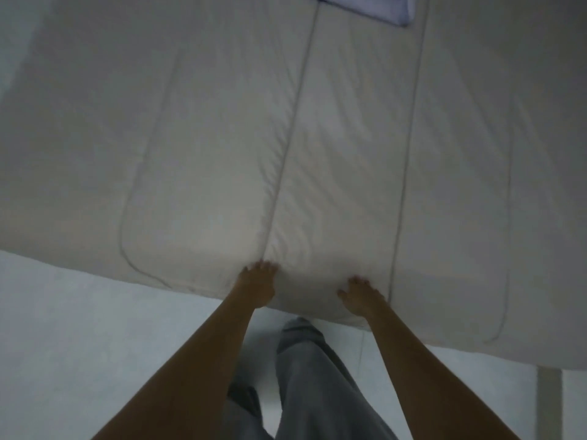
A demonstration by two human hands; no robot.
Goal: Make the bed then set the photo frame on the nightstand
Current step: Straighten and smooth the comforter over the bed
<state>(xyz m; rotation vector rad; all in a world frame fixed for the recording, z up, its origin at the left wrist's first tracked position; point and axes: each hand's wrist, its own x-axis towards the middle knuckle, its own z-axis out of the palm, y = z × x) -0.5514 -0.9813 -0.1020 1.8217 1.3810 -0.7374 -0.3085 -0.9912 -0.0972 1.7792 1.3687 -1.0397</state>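
Grey trouser legs (pixel 311 376), both hands' fingers (pixel 263 266) gripping the puffy, stitched white quilt's (pixel 333 138) edge

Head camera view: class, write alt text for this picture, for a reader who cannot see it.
Two bare hands, left hand and right hand, grip the near edge of a pale quilt spread flat over a bed, seen from above. A bluish pillow shows at the far end, and the person's grey trousers and the light floor lie below.
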